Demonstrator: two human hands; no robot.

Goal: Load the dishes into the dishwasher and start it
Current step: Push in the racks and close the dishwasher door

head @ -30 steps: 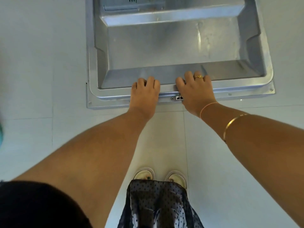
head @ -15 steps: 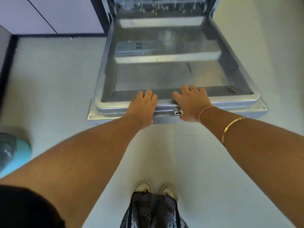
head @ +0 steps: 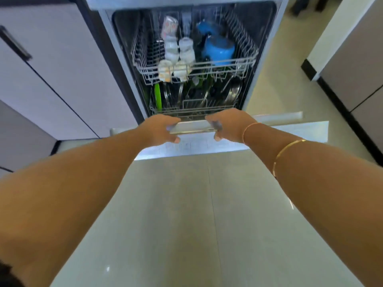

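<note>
The dishwasher door [head: 290, 129] is partly raised, its top edge facing me. My left hand [head: 158, 129] and my right hand [head: 227, 126] both grip that edge near its middle, fingers over the top and thumbs underneath. Behind the door the tub stands open. The upper rack [head: 244, 61] carries a blue pot [head: 218, 49] and several pale cups [head: 176, 56]. The lower rack [head: 165, 110] holds a green plate [head: 158, 96] and steel plates [head: 233, 94].
White cabinets [head: 58, 75] with a dark handle stand left of the dishwasher. Another cabinet [head: 352, 65] with a black plinth stands at the right. Pale floor tiles [head: 186, 214] lie between me and the door.
Both hands have lifted the door from flat toward upright, thumbs now under its edge. My view has risen from the floor and my feet to the loaded racks.
</note>
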